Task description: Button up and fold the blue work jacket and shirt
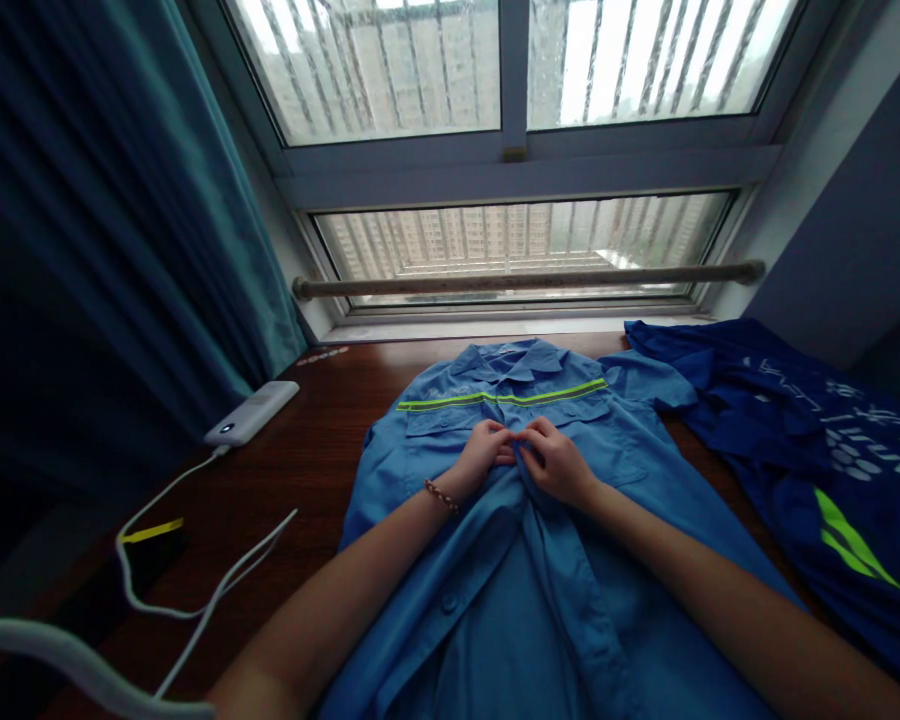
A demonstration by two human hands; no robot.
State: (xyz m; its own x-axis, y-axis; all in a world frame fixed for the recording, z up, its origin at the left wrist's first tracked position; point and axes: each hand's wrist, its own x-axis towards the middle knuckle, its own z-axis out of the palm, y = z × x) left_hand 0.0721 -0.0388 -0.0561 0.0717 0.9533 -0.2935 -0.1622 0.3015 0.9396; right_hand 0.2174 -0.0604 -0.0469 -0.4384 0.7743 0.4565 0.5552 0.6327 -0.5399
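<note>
Blue work shirt (435, 470) lies flat on desk (337, 400), collar toward window. Your left hand (487, 450) and right hand (553, 462) pinch its front placket from both sides, probably to keep the edges aligned for buttoning.

illegible white lettering (862, 455), dark blue garment (769, 450)

The shirt (450, 440) is light blue with a yellow-green stripe; the table (330, 400) is reddish brown, the cable (232, 575) white.
</note>
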